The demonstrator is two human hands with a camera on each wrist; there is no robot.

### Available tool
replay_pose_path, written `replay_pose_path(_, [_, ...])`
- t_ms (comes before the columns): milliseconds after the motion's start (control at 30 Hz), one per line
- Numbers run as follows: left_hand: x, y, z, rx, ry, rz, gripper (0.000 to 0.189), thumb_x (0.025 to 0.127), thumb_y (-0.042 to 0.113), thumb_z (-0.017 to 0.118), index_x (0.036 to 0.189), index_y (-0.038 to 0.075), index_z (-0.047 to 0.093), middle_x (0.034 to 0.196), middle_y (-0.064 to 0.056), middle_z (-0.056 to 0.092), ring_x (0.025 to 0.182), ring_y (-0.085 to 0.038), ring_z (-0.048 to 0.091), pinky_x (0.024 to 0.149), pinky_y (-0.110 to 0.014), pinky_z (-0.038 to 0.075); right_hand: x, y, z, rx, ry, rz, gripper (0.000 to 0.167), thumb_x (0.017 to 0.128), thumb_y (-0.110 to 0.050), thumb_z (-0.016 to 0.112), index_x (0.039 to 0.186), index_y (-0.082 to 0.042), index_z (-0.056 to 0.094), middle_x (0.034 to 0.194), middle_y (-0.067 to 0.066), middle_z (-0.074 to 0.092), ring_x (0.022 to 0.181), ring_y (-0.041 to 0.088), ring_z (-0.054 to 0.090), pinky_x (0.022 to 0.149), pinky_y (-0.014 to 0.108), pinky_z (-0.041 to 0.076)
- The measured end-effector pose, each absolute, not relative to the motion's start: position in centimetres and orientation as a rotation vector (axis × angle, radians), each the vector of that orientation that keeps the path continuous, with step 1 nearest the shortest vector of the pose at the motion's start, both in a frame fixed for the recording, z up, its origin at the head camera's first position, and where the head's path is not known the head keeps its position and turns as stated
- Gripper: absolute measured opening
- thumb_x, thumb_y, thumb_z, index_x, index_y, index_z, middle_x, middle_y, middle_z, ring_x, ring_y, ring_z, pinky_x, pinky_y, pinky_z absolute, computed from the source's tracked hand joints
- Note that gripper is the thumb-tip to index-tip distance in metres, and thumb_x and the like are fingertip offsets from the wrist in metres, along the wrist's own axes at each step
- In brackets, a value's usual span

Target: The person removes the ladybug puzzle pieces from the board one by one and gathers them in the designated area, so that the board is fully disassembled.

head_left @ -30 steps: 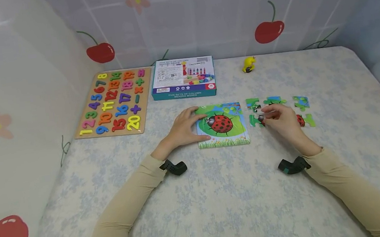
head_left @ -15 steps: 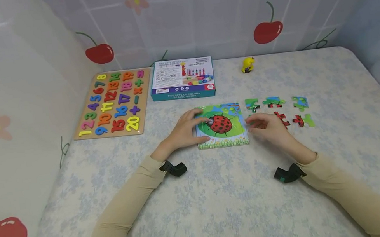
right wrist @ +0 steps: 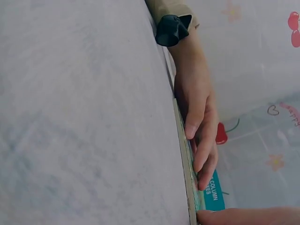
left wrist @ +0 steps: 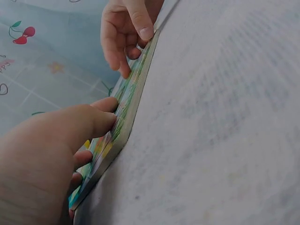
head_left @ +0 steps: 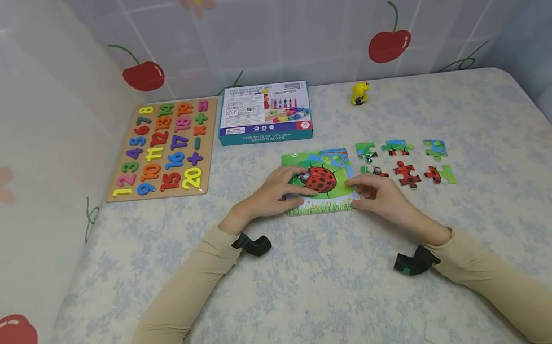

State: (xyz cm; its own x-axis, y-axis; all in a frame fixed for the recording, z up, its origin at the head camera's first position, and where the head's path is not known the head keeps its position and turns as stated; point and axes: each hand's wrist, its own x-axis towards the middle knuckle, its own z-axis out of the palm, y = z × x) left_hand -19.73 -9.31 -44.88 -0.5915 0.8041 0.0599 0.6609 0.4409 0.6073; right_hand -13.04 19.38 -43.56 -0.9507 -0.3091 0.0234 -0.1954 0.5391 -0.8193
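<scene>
A square ladybug puzzle board point(head_left: 328, 207) lies flat on the table before me, its picture facing up. My left hand point(head_left: 274, 193) rests across its left side, fingers loosely spread over the ladybug's head and the green area. At the right edge, my right hand point(head_left: 386, 198) touches the board with index finger and thumb, other fingers bent beneath the palm. In the left wrist view, both hands meet the board's edge point(left wrist: 133, 101). Loose jigsaw pieces lie just right of it in two rows, including a red spotted piece point(head_left: 406, 174) and a green piece point(head_left: 367, 151).
At the back left lies a wooden number board point(head_left: 209, 168) with colourful numerals. Beside it sits a flat teal box point(head_left: 266, 137) of beads. A small yellow toy figure point(head_left: 360, 94) stands near the table's back edge. A patterned cloth covers the table point(head_left: 290, 295).
My right hand has moved left from the loose pieces to the board's right edge, uncovering the red spotted piece. My left fingers have slid slightly further right over the picture.
</scene>
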Motion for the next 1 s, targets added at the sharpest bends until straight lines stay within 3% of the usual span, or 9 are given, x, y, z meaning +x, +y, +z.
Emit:
replay_pose_path(367, [-19.72,-9.45,-44.89,1.236,2.457,0.852,0.03,0.097,0.028,0.054,0.126,0.03,0.063,0.154,-0.005,0.03,0.147,-0.028,0.014,0.12,-0.054,0.005,-13.17,19.35,-43.68,-0.499,2.652,-1.379,0.039,0.08,-0.002,0.073,0.118,-0.002,0.064,0.09,0.015,0.057,0.069,0.012,0.045,0.06,0.022,0.04])
replay_pose_path(533, [-19.66,-9.43,-44.85,1.241,2.458,0.853,0.03,0.097,0.028,0.054,0.126,0.03,0.063,0.154,-0.005,0.03,0.147,-0.028,0.015,0.121,-0.053,0.004,-13.12,19.33,-43.69,-0.52,2.636,-1.426,0.04,0.08,-0.002,0.074,0.118,-0.002,0.063,0.092,0.016,0.057,0.07,0.012,0.045,0.06,0.022,0.039])
replay_pose_path(767, [-19.72,-9.28,-44.91,1.255,2.455,0.836,0.03,0.098,0.028,0.053,0.126,0.029,0.063,0.154,-0.006,0.03,0.148,-0.026,0.015,0.122,-0.05,0.001,-13.03,19.14,-44.08,-0.571,2.683,-1.494,0.036,0.079,0.003,0.073,0.114,-0.003,0.066,0.109,0.014,0.061,0.09,0.017,0.053,0.07,0.017,0.046])
replay_pose_path(1000, [-19.78,-9.26,-44.95,1.246,2.45,0.842,0.03,0.098,0.028,0.054,0.126,0.03,0.063,0.154,-0.005,0.03,0.147,-0.026,0.015,0.122,-0.05,0.001,-13.07,18.95,-44.48,-0.611,2.65,-1.672,0.029,0.081,0.016,0.063,0.108,0.009,0.064,0.103,0.024,0.059,0.081,0.018,0.061,0.065,0.014,0.05])
